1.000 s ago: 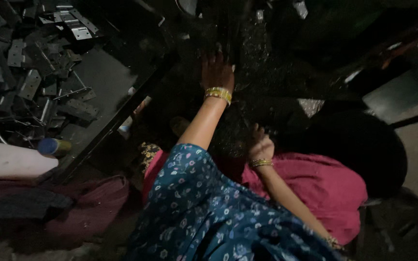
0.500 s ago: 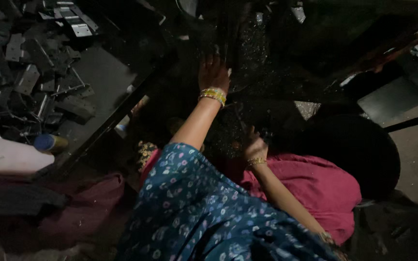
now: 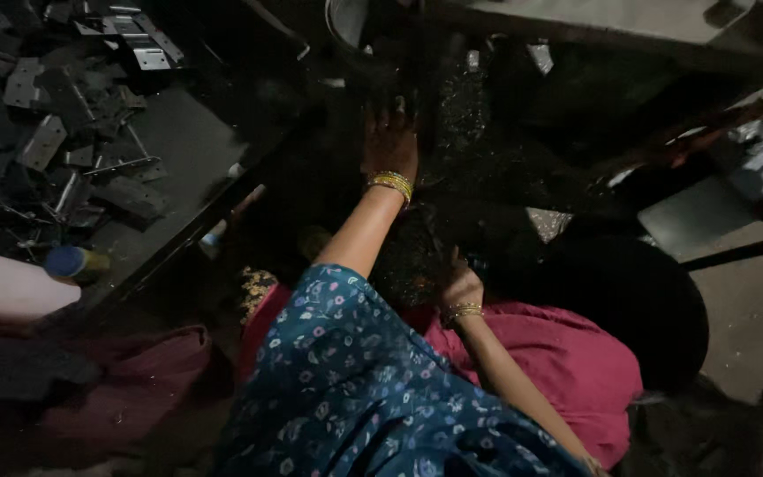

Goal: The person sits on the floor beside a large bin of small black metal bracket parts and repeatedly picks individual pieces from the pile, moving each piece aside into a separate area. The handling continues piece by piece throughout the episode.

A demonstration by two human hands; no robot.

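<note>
While the light is dim, the head view gives me this much:
Left hand (image 3: 389,141): reaches forward, fingers spread flat on a dark surface strewn with small glinting bits (image 3: 463,106); grasping nothing I can see.
Right hand (image 3: 459,284): low by my pink lap (image 3: 567,371), at a dark speckled heap (image 3: 410,256); whether the fingers are curled or loose I cannot tell.
Beside me: grey metal hinges (image 3: 41,141) piled on a dark tray (image 3: 178,150), well apart from both hands.
</note>
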